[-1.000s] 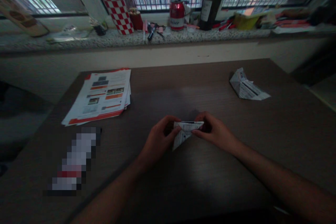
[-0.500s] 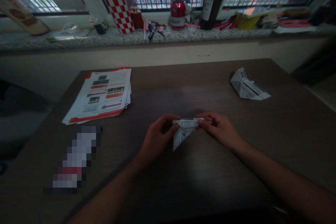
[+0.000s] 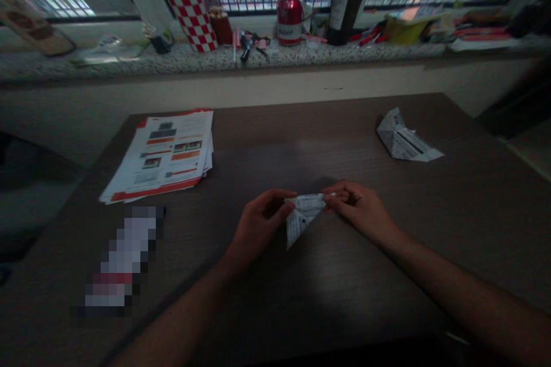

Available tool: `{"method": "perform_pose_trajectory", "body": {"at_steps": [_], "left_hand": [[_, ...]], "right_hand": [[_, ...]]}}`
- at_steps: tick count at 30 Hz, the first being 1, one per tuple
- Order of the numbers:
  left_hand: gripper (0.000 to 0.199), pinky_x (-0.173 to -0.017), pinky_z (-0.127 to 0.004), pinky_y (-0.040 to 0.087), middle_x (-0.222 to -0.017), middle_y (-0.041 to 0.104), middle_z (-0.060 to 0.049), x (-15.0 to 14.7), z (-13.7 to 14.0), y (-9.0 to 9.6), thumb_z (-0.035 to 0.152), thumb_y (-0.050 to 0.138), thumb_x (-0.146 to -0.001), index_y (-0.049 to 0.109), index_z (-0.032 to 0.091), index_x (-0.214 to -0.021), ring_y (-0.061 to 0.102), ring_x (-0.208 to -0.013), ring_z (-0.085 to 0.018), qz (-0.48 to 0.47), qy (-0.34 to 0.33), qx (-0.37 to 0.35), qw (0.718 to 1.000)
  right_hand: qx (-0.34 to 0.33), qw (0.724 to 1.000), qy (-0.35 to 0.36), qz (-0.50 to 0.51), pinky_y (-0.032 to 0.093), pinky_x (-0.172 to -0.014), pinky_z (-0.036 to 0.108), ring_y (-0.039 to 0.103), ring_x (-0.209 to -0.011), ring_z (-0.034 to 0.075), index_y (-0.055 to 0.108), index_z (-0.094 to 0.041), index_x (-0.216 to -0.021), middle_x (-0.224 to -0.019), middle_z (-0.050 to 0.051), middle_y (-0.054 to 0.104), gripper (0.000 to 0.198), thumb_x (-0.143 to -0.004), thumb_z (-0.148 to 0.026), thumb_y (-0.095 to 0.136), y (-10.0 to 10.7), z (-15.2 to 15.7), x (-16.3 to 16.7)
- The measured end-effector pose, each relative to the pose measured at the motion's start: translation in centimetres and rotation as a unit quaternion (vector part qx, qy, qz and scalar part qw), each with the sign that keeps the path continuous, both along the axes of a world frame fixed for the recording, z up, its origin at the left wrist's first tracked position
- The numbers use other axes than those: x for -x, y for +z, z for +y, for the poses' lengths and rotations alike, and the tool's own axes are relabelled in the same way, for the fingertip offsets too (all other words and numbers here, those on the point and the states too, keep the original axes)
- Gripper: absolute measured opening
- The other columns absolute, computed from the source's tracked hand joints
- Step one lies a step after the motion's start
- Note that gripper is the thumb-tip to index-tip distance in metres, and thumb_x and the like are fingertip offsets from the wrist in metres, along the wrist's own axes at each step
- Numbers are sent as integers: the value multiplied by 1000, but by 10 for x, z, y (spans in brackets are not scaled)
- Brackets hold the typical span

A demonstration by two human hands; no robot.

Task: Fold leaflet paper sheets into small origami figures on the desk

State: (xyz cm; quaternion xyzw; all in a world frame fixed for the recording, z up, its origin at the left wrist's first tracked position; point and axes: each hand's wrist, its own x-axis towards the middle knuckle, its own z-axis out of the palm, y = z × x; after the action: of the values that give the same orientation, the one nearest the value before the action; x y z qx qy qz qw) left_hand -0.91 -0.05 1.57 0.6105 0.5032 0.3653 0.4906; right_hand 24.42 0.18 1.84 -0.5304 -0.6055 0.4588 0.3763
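Note:
A small folded sheet of printed paper (image 3: pixel 305 211), roughly triangular with its point hanging toward me, is held between both hands above the table. My left hand (image 3: pixel 262 221) pinches its upper left corner between thumb and fingers. At the upper right corner, my right hand (image 3: pixel 355 206) grips the paper the same way, fingers curled in. The top edge of the paper runs nearly level between the two pinches. Farther back on the right lies another folded paper piece (image 3: pixel 407 140), printed and standing up partly from the wood.
On the brown table (image 3: pixel 275 137), a stack of printed sheets (image 3: pixel 172 155) lies at the left, with a blurred-out oblong object (image 3: pixel 124 258) nearer me. Behind, the granite sill (image 3: pixel 301 57) carries a red can (image 3: pixel 289 20), a dark bottle (image 3: pixel 346 6) and a checkered container (image 3: pixel 192 17).
The folded paper has tilted slightly, so its front face shows a little more. Both hands keep their pinch in nearly the same place. The view has shifted slightly.

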Motion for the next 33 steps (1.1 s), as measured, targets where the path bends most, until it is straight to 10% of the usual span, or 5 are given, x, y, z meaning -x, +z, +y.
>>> {"method": "perform_pose_trajectory", "body": {"at_steps": [14, 33], "left_hand": [[19, -77, -30, 57, -100, 80, -3, 2, 1, 2, 36, 73, -94, 78, 23, -107, 74, -90, -20, 9, 35, -7, 999], [16, -76, -29, 57, -98, 80, -2, -2, 1, 5, 32, 71, -95, 78, 23, -106, 74, -87, -19, 42, 17, -12, 999]], "right_hand": [[84, 985, 17, 147, 67, -86, 40, 80, -89, 21, 81, -25, -111, -102, 5, 83, 32, -90, -49, 77, -8, 3, -1], [74, 991, -52, 97, 68, -77, 38, 80, -77, 22, 80, -21, -97, -83, 5, 82, 35, -83, -53, 82, -6, 4, 2]]}}
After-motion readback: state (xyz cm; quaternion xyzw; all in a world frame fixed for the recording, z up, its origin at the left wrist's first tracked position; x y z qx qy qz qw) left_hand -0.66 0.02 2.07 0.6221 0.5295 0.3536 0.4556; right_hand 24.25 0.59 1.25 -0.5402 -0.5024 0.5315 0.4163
